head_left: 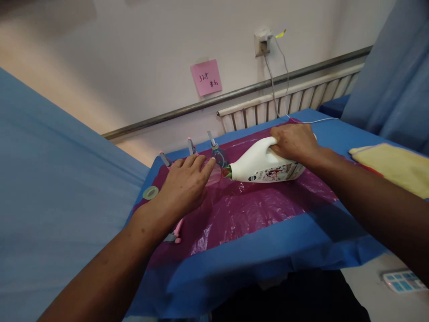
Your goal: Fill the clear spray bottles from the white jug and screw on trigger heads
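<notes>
My right hand [293,142] is closed round the handle of a white plastic jug [261,163]. The jug lies tilted nearly on its side, mouth to the left. Green and reddish bits show at its mouth, against a see-through pink container [214,175]. My left hand [187,181] curls over that container and covers most of it. Just behind stands a small clear blue bottle [219,155] with a raised grey flap. Near my left wrist lies a pink and grey piece [174,235], partly hidden, its kind unclear. A pale green ring [150,192] rests to the left.
Shiny purple plastic sheeting [241,214] covers part of a blue-draped table [268,243]. Two grey-and-pink tops [191,146] show behind my left hand. A yellow cloth [395,165] lies at right. A white cable [286,80] runs from the wall socket [262,42]. Blue curtains [50,201] hang at both sides.
</notes>
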The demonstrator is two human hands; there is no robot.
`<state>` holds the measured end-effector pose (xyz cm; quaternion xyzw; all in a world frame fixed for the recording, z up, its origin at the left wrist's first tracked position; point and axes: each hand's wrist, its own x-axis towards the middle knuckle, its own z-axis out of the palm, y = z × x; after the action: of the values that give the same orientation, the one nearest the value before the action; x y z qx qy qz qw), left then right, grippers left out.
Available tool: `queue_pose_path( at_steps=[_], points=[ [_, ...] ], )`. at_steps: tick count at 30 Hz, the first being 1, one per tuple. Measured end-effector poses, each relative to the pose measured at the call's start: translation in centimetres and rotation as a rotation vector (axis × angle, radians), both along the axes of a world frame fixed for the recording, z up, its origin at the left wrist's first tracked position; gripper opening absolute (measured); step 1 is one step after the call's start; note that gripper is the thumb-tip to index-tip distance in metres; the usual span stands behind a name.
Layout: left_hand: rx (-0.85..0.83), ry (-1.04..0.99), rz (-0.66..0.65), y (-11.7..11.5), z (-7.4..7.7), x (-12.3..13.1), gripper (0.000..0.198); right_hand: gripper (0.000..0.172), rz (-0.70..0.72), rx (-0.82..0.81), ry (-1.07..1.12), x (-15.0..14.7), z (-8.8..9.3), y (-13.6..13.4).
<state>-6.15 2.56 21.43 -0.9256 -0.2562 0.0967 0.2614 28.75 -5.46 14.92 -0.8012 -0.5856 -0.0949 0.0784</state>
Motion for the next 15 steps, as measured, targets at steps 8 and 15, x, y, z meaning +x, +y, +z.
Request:
queue_pose_path(
  at_steps=[8,15],
  points=[
    [-0.003,0.005,-0.016,0.0,0.4,0.4,0.08,0.039,-0.036,-0.012,-0.029,-0.5,0.3,-0.4],
    [-0.008,0.037,-0.013,-0.2,1.1,1.1,0.081,0.042,-0.03,-0.009,-0.031,-0.2,0.1,-0.2]
  ],
)
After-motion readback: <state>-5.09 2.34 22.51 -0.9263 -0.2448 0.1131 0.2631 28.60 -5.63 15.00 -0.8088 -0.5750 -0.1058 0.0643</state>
